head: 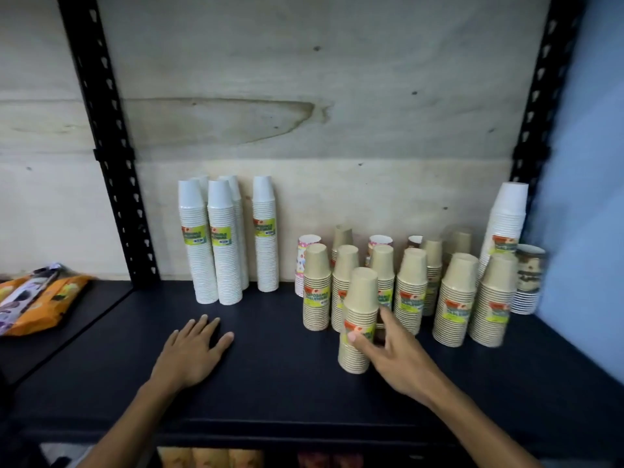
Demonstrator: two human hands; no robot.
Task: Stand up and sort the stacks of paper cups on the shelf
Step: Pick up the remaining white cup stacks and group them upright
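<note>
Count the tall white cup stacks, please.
6: four clustered at left, one beside them, one at far right. More may be hidden.

Setting: shop stockroom | Evidence: black slotted-steel shelf (270, 383) on plywood backing; label-wrapped cup stacks (224, 251) in multiples; packaged snacks (37, 295) alongside

A kraft-brown cup stack (358, 320) stands upright at the front of the dark shelf (270, 366), ahead of the other brown stacks (410, 292) grouped at the right. Tall white stacks (211, 244) stand upright at the back left, one more white stack (504, 221) leans at the far right, and patterned stacks (305, 261) stand behind the brown ones
</note>
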